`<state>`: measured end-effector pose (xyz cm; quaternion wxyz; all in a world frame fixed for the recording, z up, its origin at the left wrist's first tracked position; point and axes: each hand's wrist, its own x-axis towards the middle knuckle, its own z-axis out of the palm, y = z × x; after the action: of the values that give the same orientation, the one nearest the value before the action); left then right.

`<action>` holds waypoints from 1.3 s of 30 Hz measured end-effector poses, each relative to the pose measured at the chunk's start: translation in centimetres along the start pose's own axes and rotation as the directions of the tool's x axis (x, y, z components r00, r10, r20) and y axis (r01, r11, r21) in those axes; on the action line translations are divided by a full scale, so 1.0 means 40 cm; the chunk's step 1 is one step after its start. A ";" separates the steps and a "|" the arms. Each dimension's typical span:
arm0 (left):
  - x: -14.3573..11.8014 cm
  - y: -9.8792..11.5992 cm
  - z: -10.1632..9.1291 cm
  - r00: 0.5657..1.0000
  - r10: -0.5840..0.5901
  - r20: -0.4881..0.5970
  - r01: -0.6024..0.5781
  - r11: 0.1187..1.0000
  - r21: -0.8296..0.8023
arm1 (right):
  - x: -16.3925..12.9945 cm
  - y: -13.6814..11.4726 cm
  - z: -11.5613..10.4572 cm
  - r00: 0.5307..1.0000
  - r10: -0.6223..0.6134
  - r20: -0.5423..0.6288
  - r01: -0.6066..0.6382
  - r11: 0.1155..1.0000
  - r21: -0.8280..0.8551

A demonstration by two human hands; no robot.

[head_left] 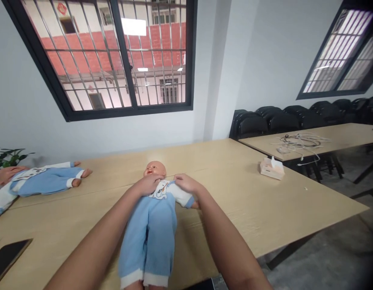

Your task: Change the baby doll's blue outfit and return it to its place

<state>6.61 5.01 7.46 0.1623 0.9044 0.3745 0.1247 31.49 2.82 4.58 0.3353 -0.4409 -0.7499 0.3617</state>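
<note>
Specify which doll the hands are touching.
The middle doll: left hand and right hand are both on it. The picture's left-edge doll lies apart, untouched.

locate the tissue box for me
In the head view, the tissue box is on the nearer table, right of the right hand, below the tangled cables.

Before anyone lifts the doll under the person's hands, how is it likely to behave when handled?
The doll may feel soft and floppy at the legs, since its blue trousers look loose and creased. Its bare, shiny head is probably firmer and slippery. Lying face up on the table, it seems unlikely to roll.
</note>
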 end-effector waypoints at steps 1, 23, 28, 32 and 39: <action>-0.001 -0.004 0.000 1.000 -0.007 -0.001 0.007 1.000 0.012 | -0.008 -0.001 -0.004 1.000 0.010 0.007 -0.010 1.000 -0.014; 0.095 -0.068 0.025 0.944 -0.316 0.099 0.284 0.926 0.246 | -0.259 -0.055 0.018 0.973 -0.141 -0.181 0.119 0.985 -0.128; 0.104 -0.068 0.033 0.932 -0.350 0.092 0.318 0.913 0.254 | -0.254 -0.036 0.024 0.918 -0.261 -0.300 0.205 0.957 -0.207; 0.113 -0.070 0.041 0.929 -0.360 0.081 0.331 0.910 0.249 | -0.252 -0.035 0.024 0.932 -0.286 -0.223 0.235 0.944 -0.230; 0.106 -0.074 0.043 0.952 -0.298 0.066 0.276 0.934 0.227 | -0.281 -0.105 0.070 0.915 -0.394 -0.093 0.304 0.819 -0.486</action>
<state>8.24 9.66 5.18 0.0983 0.8572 0.5054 0.0134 31.79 -9.47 4.60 0.3509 -0.3947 -0.8469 0.0615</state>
